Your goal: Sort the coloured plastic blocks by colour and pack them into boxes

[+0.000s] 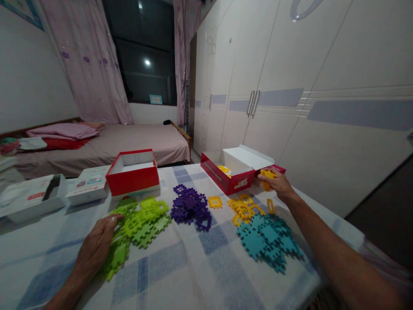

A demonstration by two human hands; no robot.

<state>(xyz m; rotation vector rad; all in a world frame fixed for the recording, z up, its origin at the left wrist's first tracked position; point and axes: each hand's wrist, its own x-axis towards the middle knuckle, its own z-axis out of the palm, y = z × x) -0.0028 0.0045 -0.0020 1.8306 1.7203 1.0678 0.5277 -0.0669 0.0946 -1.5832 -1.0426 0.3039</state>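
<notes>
My right hand is closed on yellow interlocking tiles, beside the right end of an open dark-red box. More yellow pieces show inside that box. Below the hand lie a yellow pile and a teal pile of notched tiles. A single yellow square tile lies apart, near a heap of purple tiles. My left hand rests with fingers lying flat on the left edge of a lime-green tile pile; its fingertips are partly hard to make out.
An open red box with a white inside stands behind the green pile. Two white boxes, one nearer and one beside it, sit at the left. A checked cloth covers the table. Behind are a bed and a wardrobe.
</notes>
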